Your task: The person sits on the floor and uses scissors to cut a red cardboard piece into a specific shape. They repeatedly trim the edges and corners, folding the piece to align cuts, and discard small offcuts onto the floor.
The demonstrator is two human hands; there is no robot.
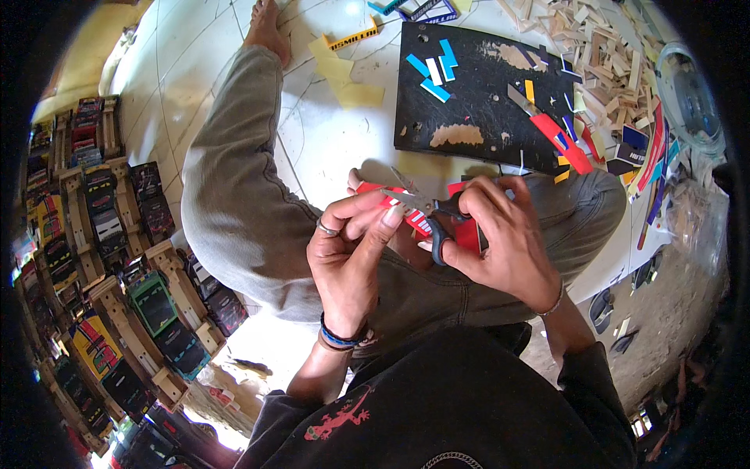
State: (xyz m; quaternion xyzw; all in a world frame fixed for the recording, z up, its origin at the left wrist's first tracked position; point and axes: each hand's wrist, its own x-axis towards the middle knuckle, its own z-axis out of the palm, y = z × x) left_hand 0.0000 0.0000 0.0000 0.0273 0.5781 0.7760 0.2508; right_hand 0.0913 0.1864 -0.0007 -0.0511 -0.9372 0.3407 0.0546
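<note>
Nearest camera: black cloth shirt [484, 383], printed with red lizard [340, 417]. Pinching red-and-white strip [419, 224] between thumb and fingers of left hand [348, 262], above grey trousers [406, 295]. Gripping dark looped handles of metal-bladed scissors [426, 205] in right hand [508, 242], blades parted near strip. Probably mid-trimming; seems to call for holding strip steady, then closing blades. Beyond: scuffed rectangular black board [488, 98], worn to rough brown patches; slim pale wood offcuts [609, 74], heaped.
</note>
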